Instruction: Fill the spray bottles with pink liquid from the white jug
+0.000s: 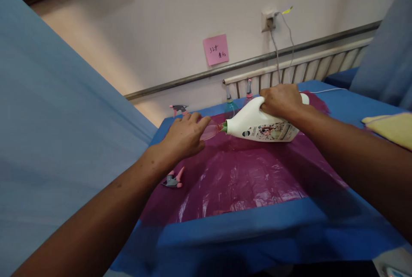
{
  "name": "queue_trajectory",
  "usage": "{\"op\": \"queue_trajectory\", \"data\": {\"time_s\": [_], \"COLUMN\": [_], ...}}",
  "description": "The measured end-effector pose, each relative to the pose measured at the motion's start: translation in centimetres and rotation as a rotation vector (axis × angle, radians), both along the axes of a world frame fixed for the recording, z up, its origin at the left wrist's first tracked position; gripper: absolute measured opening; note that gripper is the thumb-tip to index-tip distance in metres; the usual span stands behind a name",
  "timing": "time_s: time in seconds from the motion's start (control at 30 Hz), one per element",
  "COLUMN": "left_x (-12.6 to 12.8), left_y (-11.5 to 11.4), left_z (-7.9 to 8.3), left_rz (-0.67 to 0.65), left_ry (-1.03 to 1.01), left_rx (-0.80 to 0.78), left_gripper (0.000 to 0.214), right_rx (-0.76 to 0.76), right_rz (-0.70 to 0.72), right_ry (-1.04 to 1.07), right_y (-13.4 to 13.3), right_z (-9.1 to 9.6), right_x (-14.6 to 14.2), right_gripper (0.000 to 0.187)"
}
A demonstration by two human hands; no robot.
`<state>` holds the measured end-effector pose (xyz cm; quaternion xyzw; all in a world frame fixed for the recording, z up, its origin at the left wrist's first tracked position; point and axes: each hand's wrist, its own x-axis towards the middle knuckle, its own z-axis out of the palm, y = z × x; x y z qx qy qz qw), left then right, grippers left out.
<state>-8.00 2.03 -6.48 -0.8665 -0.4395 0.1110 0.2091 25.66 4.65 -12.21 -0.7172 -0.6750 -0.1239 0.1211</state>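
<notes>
My right hand [280, 99] grips the handle of a large white detergent jug [267, 124], which lies tipped on its side with its mouth to the left. The jug's green spout [224, 127] meets the neck of a clear pink spray bottle [210, 128]. Around that bottle my left hand [188, 135] is closed, hiding most of it. A grey and pink spray head [174, 179] rests on the purple plastic sheet [244, 174] below my left wrist. Whether liquid flows between the two mouths I cannot tell.
Behind the jug stand a teal spray bottle [231, 107] and a pink-topped spray bottle [249, 90]. Another spray head [178, 109] shows beyond my left hand. A yellow cloth [391, 127] lies at right on the blue covering [341, 107]. A blue curtain [64, 118] hangs at left.
</notes>
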Motion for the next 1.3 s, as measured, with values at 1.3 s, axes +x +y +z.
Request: {"op": "queue_trajectory", "data": {"time_s": [1.3], "left_x": [0.37], "left_y": [0.33], "left_z": [-0.26], "left_rz": [-0.058], "left_ry": [0.076], "left_rx": [0.009], "left_gripper": [0.063], "right_rx": [-0.022], "right_rz": [0.029], "right_ry": [-0.040], "right_y": [0.73], "right_z": [-0.17], "right_x": [-0.59], "right_gripper": [0.042]}}
